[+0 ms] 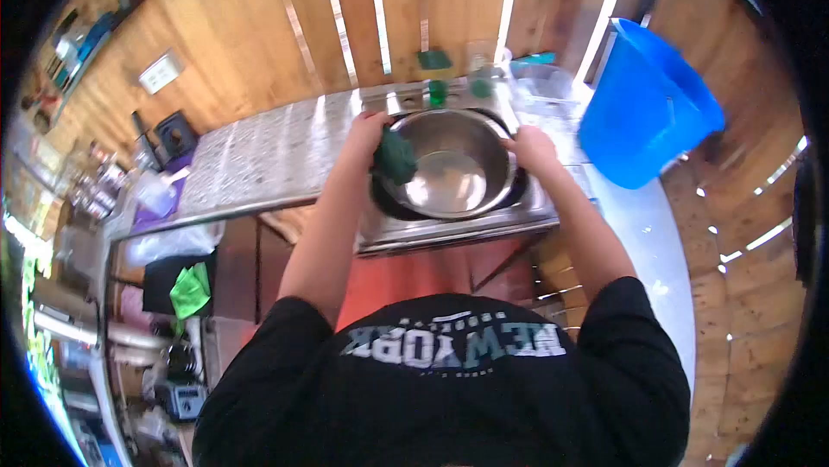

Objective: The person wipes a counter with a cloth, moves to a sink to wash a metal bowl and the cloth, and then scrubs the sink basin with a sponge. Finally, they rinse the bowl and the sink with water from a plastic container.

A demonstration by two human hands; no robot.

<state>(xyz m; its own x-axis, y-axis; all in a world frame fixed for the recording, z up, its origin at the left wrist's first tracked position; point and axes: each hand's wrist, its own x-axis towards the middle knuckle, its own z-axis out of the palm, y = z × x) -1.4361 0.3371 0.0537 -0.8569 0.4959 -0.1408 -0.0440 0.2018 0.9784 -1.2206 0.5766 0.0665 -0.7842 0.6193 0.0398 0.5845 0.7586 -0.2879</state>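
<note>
A large shiny metal pot (496,169) sits tilted in the sink (406,229), its open mouth facing me. At the pot's left rim, my left hand (370,127) is closed on a dark green cloth (395,156), which hangs against the rim and over part of the inside. My right hand (531,147) grips the rim on the opposite side, with its fingertips partly hidden. Light reflects off the pot's inner bottom.
Behind the sink stand a green-capped bottle (437,91) and a clear plastic container (544,82). A tall blue bucket (626,113) rises at the right. The speckled counter (268,152) extends left, toward a purple cloth (177,175) and a wall outlet (161,73).
</note>
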